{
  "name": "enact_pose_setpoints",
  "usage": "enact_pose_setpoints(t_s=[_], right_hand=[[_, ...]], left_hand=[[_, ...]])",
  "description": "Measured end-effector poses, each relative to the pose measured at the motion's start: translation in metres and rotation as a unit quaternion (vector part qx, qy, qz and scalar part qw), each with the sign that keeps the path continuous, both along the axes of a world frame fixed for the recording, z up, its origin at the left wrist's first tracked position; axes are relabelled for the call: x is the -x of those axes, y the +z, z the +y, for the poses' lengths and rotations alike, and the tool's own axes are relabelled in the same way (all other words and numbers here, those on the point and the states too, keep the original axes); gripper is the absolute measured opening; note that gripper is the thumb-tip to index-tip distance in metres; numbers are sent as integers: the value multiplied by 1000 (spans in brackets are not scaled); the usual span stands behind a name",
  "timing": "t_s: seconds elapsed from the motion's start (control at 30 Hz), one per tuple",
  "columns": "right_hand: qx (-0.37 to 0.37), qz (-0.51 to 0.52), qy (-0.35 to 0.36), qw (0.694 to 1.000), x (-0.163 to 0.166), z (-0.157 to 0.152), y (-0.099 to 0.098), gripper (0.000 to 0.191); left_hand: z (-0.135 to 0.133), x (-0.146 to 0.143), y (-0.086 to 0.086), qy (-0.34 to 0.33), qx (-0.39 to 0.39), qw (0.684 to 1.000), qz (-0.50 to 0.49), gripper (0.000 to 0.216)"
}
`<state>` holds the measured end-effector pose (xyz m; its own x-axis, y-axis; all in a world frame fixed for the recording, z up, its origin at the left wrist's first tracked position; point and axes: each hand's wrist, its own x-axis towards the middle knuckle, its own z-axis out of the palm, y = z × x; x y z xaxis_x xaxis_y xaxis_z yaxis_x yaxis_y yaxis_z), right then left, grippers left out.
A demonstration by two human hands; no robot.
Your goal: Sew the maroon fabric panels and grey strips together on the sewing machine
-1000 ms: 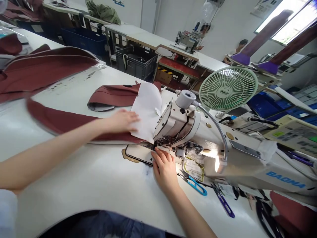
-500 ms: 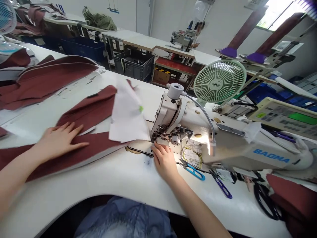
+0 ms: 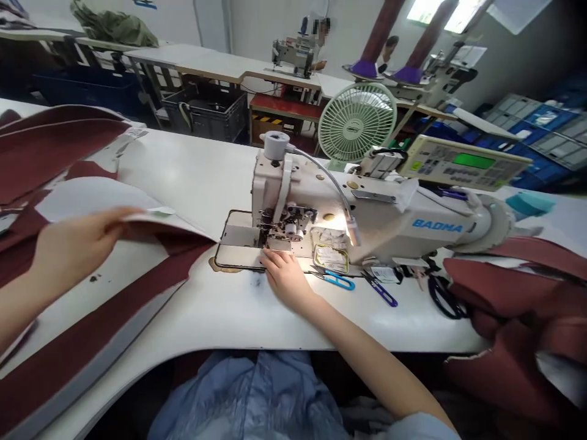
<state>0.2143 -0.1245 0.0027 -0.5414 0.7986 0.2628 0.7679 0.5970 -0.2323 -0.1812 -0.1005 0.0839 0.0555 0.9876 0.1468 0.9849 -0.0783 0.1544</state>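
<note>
My left hand [image 3: 77, 244], slightly blurred, pinches the upper edge of a maroon fabric piece [image 3: 183, 244] with a white backing. The piece is raised off the table, left of the sewing machine [image 3: 279, 195], and its long strip hangs toward the table's front edge. My right hand [image 3: 287, 278] rests at the machine's needle area, fingers bent and close together. Its thumb is hidden, and I cannot make out what its fingertips hold. The metal sewing plate [image 3: 238, 256] shows bare between the fabric and the right hand.
Blue thread snips [image 3: 337, 279], purple snips [image 3: 383, 290] and a small tin [image 3: 331, 258] lie right of my right hand. Black-handled scissors [image 3: 444, 299] and a maroon fabric pile [image 3: 518, 305] are farther right. A green fan [image 3: 358, 122] stands behind the machine. Other people sit beyond.
My left hand has gone from lying flat on the maroon fabric to gripping and lifting it, drawn left from the machine. My right hand stays by the needle. The view has turned right.
</note>
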Motion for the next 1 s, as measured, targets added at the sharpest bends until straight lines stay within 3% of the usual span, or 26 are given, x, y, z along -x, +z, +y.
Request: enact_pose_setpoints(t_s=[0.07,0.13,0.23,0.3,0.37,0.43,0.63,0.77,0.87,0.93,1.0], right_hand=[[12,-15,9,1000,-1,-9,6,35],[29,-26,27,999,-5,-20,13,34],[62,-16,49,997,-19,-36,24,33],[70,2,25,997,-36,-43,30,35],[63,22,-27,997,-59,-47,33,36],[50,39,-85,994,-85,-51,35,38],[-9,49,-248,968,-179,-73,46,29],[-77,-20,-404,911,-269,-85,65,27],[-111,-102,-549,822,-334,-86,74,42],[-41,-120,-620,775,-363,-87,73,61],[27,-119,-638,760,-375,-89,68,66]], left_hand=[[36,-27,10,-3,-65,995,-73,61],[67,-64,1,-72,-39,992,-99,76],[95,-120,-39,-154,85,984,18,68],[103,-144,-67,-168,90,980,59,62],[100,-154,-84,-175,62,980,68,61],[88,-155,-90,-182,40,980,64,61],[24,-137,-87,-222,31,973,58,63],[10,-129,-86,-240,27,969,58,64],[14,-132,-86,-238,13,969,60,64],[17,-135,-86,-234,8,970,61,64],[17,-136,-86,-235,9,970,65,64]])
